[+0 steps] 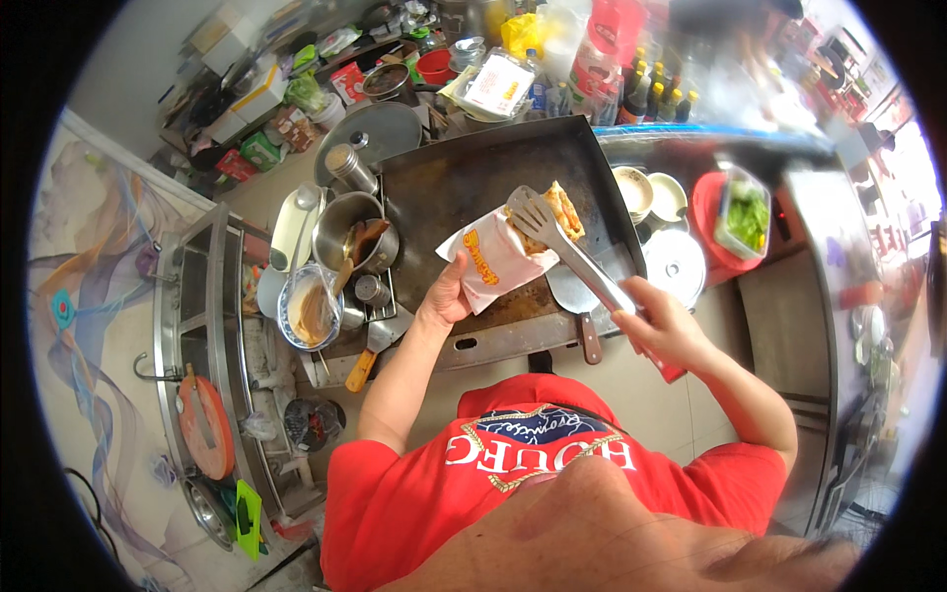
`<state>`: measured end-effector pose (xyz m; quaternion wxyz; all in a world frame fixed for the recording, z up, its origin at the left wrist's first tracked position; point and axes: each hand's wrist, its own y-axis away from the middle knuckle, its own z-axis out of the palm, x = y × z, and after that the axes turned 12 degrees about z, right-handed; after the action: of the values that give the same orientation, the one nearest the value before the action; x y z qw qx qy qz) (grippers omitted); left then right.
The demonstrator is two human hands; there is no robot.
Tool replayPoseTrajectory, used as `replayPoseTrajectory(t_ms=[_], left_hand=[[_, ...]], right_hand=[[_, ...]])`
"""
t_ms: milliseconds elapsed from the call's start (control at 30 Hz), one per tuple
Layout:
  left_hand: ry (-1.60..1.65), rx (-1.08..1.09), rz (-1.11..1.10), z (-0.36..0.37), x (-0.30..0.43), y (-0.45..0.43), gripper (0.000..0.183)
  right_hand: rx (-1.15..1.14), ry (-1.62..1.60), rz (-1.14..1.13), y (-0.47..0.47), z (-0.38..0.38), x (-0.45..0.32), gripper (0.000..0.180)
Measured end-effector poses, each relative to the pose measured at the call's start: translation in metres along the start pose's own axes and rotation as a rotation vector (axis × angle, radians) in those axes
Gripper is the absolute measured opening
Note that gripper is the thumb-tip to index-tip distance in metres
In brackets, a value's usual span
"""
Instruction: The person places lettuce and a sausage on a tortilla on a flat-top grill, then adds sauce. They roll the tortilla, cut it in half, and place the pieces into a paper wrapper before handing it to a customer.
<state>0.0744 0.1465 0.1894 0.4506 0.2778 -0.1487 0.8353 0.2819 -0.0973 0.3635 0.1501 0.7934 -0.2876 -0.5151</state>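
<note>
A white paper food bag (494,255) with yellow print is gripped by my left hand (448,294) at its lower left side. Out of the bag's open end sticks a browned, filled flatbread (565,210). My right hand (661,323) grips metal food tongs (584,271) by the handle. Their slotted head lies against the flatbread at the bag's mouth. Both hands are over the front part of a dark flat griddle (444,174). Below the tongs, a wide metal spatula (577,296) with a wooden handle rests at the griddle's front right.
Left of the griddle stand a steel pot (355,233) with sauce and brushes, a patterned bowl (311,307) and shakers (351,169). A scraper (377,344) lies at the front left edge. At the right are stacked bowls (632,194), a white lid (673,270) and a lettuce container (743,214).
</note>
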Motion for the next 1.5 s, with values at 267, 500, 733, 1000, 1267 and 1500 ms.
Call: replayPoseTrajectory(t_ms=[267, 500, 733, 1000, 1267, 1500], left_hand=[[0.307, -0.02, 0.047, -0.005, -0.039, -0.001, 0.065], [0.212, -0.122, 0.124, -0.007, -0.036, -0.008, 0.069], [0.21, -0.196, 0.13, -0.017, -0.033, -0.01, 0.068], [0.028, -0.098, 0.016, 0.016, -0.029, -0.01, 0.07], [0.217, -0.012, 0.174, -0.017, -0.041, 0.008, 0.084], [0.449, -0.002, 0.241, 0.015, -0.019, 0.033, 0.081]], right_hand=[[-0.081, 0.294, 0.02, 0.022, -0.035, -0.022, 0.037], [-0.284, 0.372, 0.183, 0.028, -0.081, -0.064, 0.029], [-0.367, 0.274, 0.167, 0.017, -0.067, -0.062, 0.024], [-0.332, 0.473, 0.162, -0.008, -0.06, -0.065, 0.026], [-0.316, 0.709, 0.059, -0.008, -0.083, -0.134, 0.032], [0.159, 0.253, -0.057, -0.026, -0.062, -0.004, 0.04]])
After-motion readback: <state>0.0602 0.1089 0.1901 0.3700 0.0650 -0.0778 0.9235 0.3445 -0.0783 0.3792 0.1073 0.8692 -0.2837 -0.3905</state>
